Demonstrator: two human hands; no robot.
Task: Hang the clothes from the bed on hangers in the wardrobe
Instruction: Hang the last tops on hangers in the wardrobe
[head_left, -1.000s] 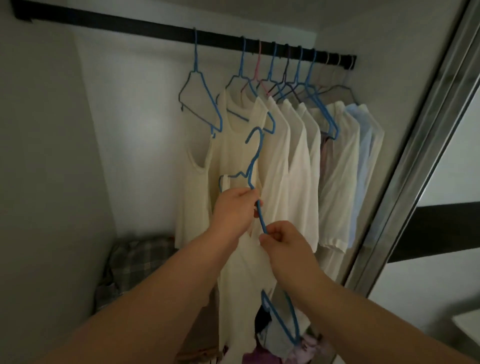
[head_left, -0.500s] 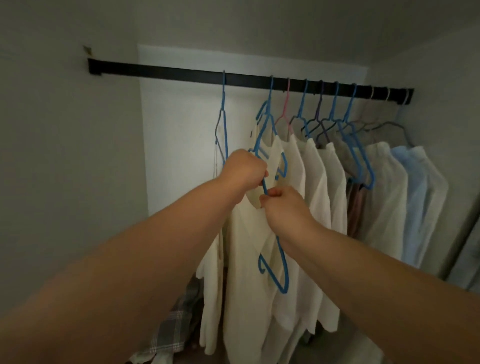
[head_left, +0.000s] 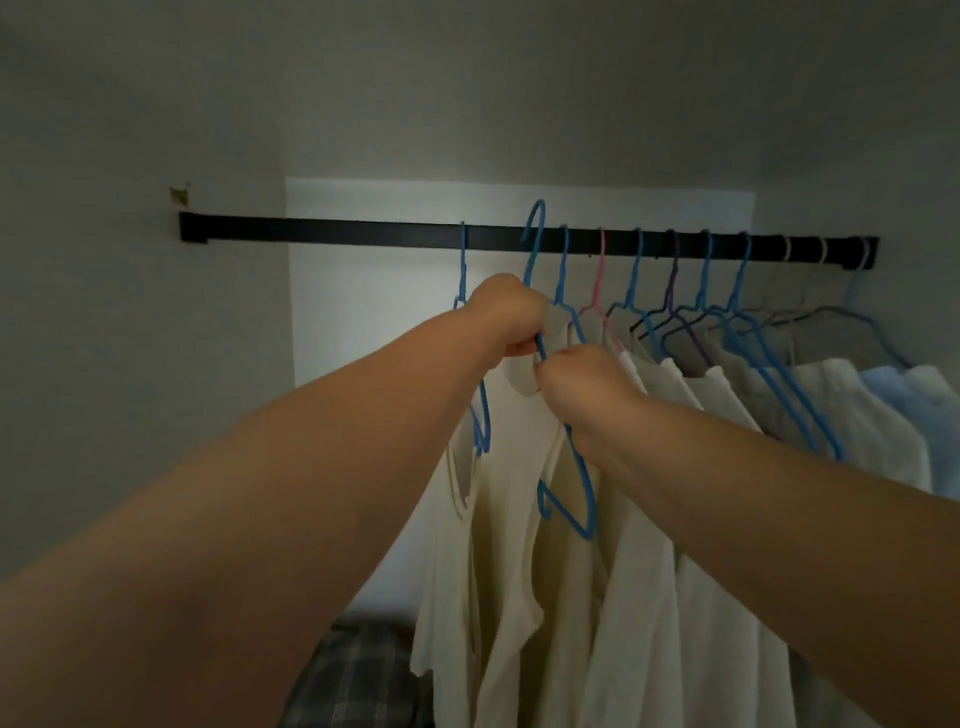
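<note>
A black rail (head_left: 337, 229) runs across the wardrobe. My left hand (head_left: 506, 314) and my right hand (head_left: 587, 384) both grip a blue hanger (head_left: 535, 244) carrying a cream garment (head_left: 514, 519). The hanger's hook stands at rail height, just in front of the rail, between an empty blue hanger (head_left: 464, 270) on the left and a row of hung cream shirts (head_left: 727, 415) on the right. The hanger's lower bar (head_left: 571, 512) shows below my right wrist. Whether the hook rests on the rail cannot be told.
Several blue, pink and purple hangers hang along the rail's right half. A pale blue shirt (head_left: 935, 405) hangs at the far right. A plaid cloth (head_left: 358, 680) lies low in the wardrobe. The rail's left half is bare, with the grey side wall (head_left: 130, 364) close by.
Both hands have lifted the hanger with the cream garment from chest height up to the rail. My view has tilted upward with them.
</note>
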